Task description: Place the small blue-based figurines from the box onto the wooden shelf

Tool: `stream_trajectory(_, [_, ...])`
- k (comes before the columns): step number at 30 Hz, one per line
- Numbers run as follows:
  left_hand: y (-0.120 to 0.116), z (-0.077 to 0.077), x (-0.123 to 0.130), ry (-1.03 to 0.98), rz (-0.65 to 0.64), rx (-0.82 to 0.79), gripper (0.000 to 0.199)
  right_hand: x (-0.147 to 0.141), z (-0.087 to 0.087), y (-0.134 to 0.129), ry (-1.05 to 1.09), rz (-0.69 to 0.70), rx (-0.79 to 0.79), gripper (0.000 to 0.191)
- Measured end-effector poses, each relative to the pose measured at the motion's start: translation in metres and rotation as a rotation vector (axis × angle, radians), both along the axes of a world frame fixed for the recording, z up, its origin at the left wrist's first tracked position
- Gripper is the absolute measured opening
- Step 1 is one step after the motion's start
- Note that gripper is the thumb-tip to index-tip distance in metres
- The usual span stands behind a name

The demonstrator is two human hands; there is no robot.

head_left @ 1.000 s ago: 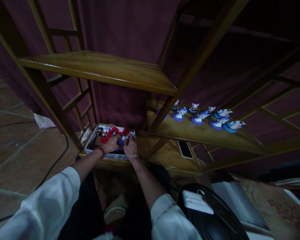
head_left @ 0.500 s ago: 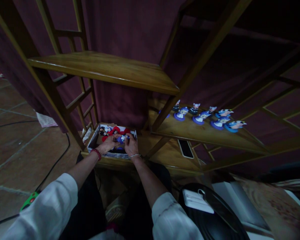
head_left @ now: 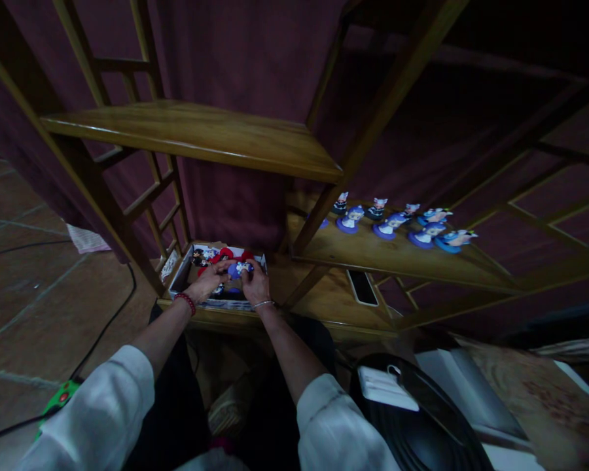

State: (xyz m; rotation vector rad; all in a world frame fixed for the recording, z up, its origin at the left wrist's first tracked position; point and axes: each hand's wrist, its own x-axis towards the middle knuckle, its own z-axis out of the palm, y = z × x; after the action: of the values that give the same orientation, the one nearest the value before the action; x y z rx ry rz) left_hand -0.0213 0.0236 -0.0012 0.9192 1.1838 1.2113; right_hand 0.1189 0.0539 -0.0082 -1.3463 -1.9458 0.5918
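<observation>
While left hand (head_left: 209, 281) pinches purple base (head_left: 233, 270), half-curled right hand (head_left: 257, 286) holds figurine (head_left: 243, 268).

Looks dim throughout, darkest at far right. Has a maroon curtain (head_left: 240, 72) across the far side, behind a glossy wooden shelf unit (head_left: 191, 134) with staggered boards and lattice sides (head_left: 150, 195). Shows brown tiled floor (head_left: 29, 281) with pale joints at left, crossed by a dark cable (head_left: 110, 320).
</observation>
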Motion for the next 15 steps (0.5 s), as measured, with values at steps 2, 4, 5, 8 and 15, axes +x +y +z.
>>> stream_trajectory(2, [-0.0006, 0.0016, 0.0004, -0.024, 0.002, 0.000, 0.051, -0.0006, -0.0013, 0.0009, 0.009, -0.006, -0.005, 0.028])
stream_trajectory(4, [-0.0011, 0.0030, 0.0006, -0.033, 0.011, -0.006, 0.050, -0.0011, -0.0027, 0.0020, 0.024, -0.010, 0.004, 0.027])
stream_trajectory(5, [-0.0013, 0.0035, 0.0007, -0.037, 0.018, -0.012, 0.049, -0.0012, -0.0033, 0.0024, 0.033, -0.013, 0.011, 0.026])
stream_trajectory(8, [-0.0015, 0.0043, 0.0007, -0.062, 0.058, -0.054, 0.047, -0.0009, -0.0040, 0.0029, 0.053, -0.026, 0.009, 0.025])
stream_trajectory(15, [-0.0017, 0.0072, -0.0004, -0.196, 0.147, -0.137, 0.035, -0.0004, -0.0051, 0.0036, 0.064, -0.078, -0.022, 0.026])
